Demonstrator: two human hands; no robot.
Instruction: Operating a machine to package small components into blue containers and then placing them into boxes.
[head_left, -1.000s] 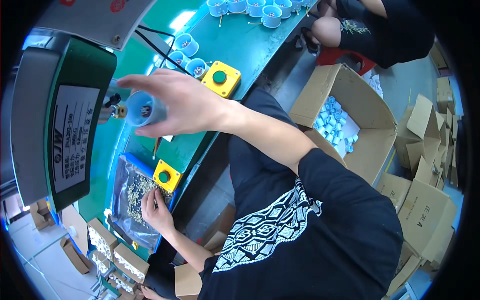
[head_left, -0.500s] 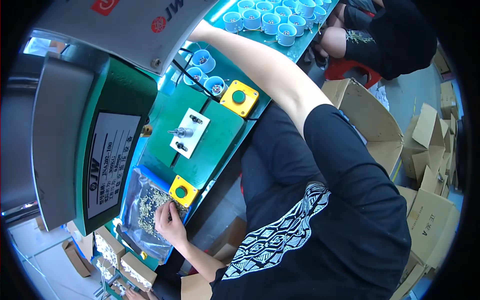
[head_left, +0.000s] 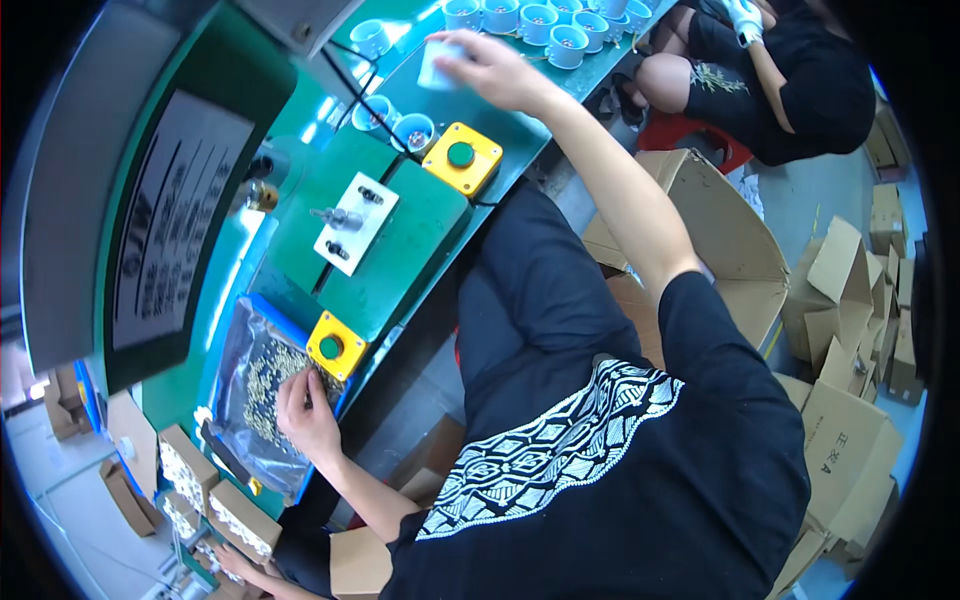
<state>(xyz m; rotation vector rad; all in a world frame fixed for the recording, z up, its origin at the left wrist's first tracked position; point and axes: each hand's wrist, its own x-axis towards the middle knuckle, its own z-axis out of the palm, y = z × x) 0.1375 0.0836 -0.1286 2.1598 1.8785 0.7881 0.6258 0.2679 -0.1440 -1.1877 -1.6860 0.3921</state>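
Holding a pale blue cup [head_left: 438, 66] at about twelve o'clock, the right hand [head_left: 495, 70] reaches far up the green bench [head_left: 520, 130], fingers curled round the cup's side and closed on it. The cup hangs just short of the row of cups [head_left: 545, 22] lined along the bench's far edge, near them but apart as far as the view shows. Two more cups [head_left: 395, 122] stand at about eleven o'clock of the upper yellow button box [head_left: 461, 157].

The left hand [head_left: 305, 412] lies at about seven o'clock on a clear bag [head_left: 262, 390] of small brass-coloured parts, fingertips bent down into the heap; whether they have pinched a part I cannot tell. Just beside it sits the lower yellow button box [head_left: 334, 347]. Between the two boxes is a white plate [head_left: 352, 222] with a metal pin, under the grey and green press [head_left: 150, 200].

By my reading, the step in hand is moving a cup at the far row while the other hand gathers a part. The next move would call for a steady reach past the neighbouring cups without knocking them.

At one o'clock another person [head_left: 790, 70] sits; cardboard boxes [head_left: 850, 290] crowd three o'clock.
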